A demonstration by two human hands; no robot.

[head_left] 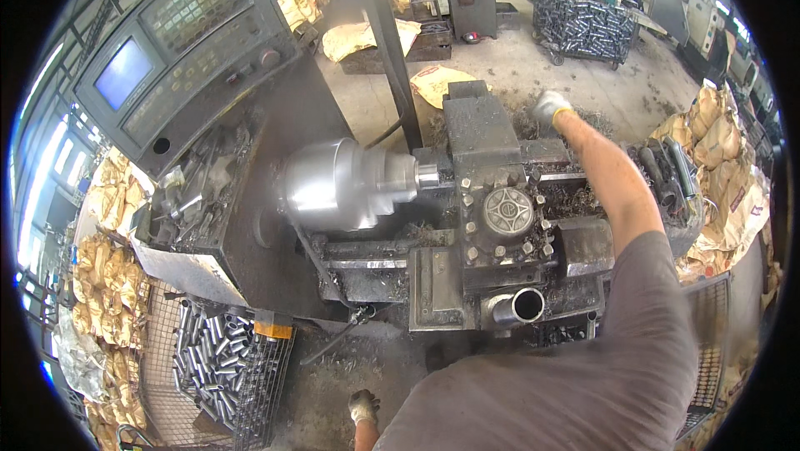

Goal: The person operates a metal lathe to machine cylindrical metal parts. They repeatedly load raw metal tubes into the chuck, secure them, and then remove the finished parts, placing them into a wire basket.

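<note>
A lathe fills the middle, its silver chuck [325,184] smeared as if turning. A short bright metal piece [427,175] sticks out of the chuck's stepped end toward the dark tool post [507,212]. My right arm stretches across the machine. In a pale work glove, my right hand [550,107] is beyond the tool post at the far side; its fingers are blurred, and any hold is hidden. My left hand [363,407], gloved with dark fingertips, hangs low near the lower edge, fingers curled and nothing visible in them. A steel tube [518,307] rests on the near side of the carriage.
At left stands a control panel with a lit screen [125,74]. Below it, a wire basket [271,384] holds many metal tubes. Another loaded wire cart [583,30] stands at far right. Brown sacks [712,168] flank the machine. Metal chips litter the bed and floor.
</note>
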